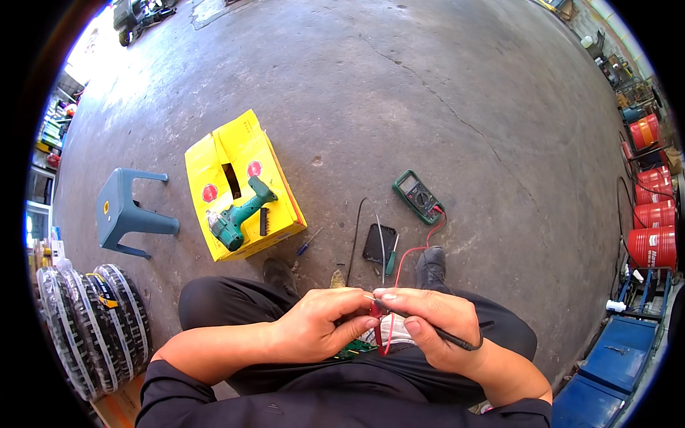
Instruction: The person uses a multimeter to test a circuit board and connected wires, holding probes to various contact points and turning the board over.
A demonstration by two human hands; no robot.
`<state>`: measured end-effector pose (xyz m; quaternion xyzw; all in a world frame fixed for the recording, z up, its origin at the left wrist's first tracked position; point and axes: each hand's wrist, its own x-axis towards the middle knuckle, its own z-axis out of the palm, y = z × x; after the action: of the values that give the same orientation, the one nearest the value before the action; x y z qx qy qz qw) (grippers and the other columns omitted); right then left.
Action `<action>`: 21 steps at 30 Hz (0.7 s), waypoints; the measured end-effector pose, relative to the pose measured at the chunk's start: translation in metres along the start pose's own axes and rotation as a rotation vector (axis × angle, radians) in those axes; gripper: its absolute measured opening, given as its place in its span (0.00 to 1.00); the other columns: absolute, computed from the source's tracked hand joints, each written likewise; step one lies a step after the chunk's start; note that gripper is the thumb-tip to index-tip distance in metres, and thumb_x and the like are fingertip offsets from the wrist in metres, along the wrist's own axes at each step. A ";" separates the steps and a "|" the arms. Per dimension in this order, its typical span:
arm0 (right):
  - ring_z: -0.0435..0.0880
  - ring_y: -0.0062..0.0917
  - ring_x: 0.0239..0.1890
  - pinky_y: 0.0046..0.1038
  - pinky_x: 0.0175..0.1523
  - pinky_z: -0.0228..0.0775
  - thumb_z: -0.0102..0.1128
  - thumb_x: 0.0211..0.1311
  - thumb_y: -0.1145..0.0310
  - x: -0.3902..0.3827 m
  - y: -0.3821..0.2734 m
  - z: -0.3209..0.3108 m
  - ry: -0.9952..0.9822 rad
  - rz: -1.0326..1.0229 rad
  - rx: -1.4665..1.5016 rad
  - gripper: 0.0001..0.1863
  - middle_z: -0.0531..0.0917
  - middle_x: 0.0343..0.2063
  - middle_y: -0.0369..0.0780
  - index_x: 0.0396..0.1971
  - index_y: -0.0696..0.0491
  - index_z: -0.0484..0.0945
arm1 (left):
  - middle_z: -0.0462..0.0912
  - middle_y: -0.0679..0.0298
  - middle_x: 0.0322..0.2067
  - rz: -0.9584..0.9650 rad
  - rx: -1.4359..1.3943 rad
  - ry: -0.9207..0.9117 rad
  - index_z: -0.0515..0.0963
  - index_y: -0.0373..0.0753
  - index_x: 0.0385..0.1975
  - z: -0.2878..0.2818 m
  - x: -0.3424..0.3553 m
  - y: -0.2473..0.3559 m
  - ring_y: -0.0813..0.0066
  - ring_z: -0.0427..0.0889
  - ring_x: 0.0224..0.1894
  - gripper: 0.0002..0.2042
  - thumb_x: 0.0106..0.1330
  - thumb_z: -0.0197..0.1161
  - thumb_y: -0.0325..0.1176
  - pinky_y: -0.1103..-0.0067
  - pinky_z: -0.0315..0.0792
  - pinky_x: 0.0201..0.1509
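While the green multimeter (419, 196) lies well apart on the concrete floor (399, 85), the left hand (317, 324) is curled shut over a green circuit board (354, 349) on the lap. The right hand (432, 321) pinches the black probe (428, 328), with the red probe (376, 321) between both hands. Crowded tips could likely slip and bridge contacts.

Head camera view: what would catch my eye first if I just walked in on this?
Probably the yellow cardboard box on the concrete floor, with a green cordless drill lying on it. Nearer the camera, the left hand and right hand meet over a green circuit board, the right holding a black probe; a green multimeter lies beyond.
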<state>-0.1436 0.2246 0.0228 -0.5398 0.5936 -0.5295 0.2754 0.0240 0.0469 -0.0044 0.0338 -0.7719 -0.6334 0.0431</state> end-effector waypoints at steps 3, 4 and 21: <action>0.88 0.46 0.55 0.37 0.59 0.81 0.61 0.69 0.79 0.003 0.000 -0.003 -0.049 -0.043 -0.017 0.14 0.85 0.52 0.55 0.52 0.65 0.82 | 0.84 0.54 0.33 -0.034 -0.026 -0.019 0.79 0.34 0.44 -0.001 0.000 0.003 0.52 0.85 0.35 0.08 0.71 0.67 0.29 0.67 0.77 0.38; 0.88 0.46 0.54 0.37 0.58 0.81 0.61 0.69 0.79 0.003 0.000 -0.002 -0.044 -0.049 -0.022 0.13 0.85 0.52 0.55 0.51 0.65 0.82 | 0.84 0.54 0.33 -0.029 -0.025 -0.015 0.79 0.34 0.44 -0.001 0.001 0.003 0.52 0.85 0.35 0.08 0.71 0.67 0.29 0.67 0.77 0.37; 0.89 0.45 0.49 0.38 0.56 0.80 0.63 0.64 0.82 0.001 0.001 0.003 0.013 -0.102 -0.051 0.13 0.87 0.48 0.54 0.48 0.62 0.82 | 0.84 0.58 0.29 -0.160 -0.169 -0.049 0.79 0.34 0.42 0.000 -0.002 0.006 0.65 0.84 0.30 0.07 0.74 0.66 0.30 0.71 0.77 0.34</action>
<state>-0.1418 0.2223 0.0211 -0.5726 0.5804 -0.5311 0.2306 0.0260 0.0485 0.0012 0.0763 -0.7115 -0.6981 -0.0238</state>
